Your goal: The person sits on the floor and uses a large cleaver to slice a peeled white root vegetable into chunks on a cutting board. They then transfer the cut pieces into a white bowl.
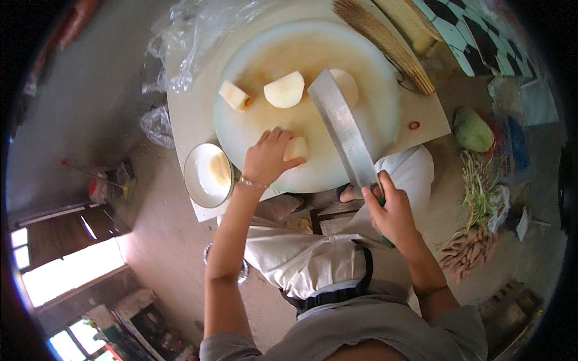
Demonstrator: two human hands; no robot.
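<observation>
My right hand (pixel 394 212) grips the green handle of a large cleaver (pixel 338 122). Its broad blade slants across the right side of a round cutting board (pixel 311 173). With fingers and thumb, my left hand (pixel 271 153) holds a pale peeled piece (pixel 296 150) against the board, apart from the blade. Farther up lies a half-round pale piece (pixel 285 90), perhaps apple or pear. A smaller cut piece (pixel 235 96) with a brownish end rests to its left. Partly behind the blade tip is another pale round piece (pixel 347 88).
A white enamel bowl (pixel 194 176) with a pale piece inside stands at the table's left corner. Clear plastic bags (pixel 185 49) lie at the back left, a straw whisk broom (pixel 384 43) at the back right. A red ring (pixel 414 125) sits on the white table (pixel 429 115).
</observation>
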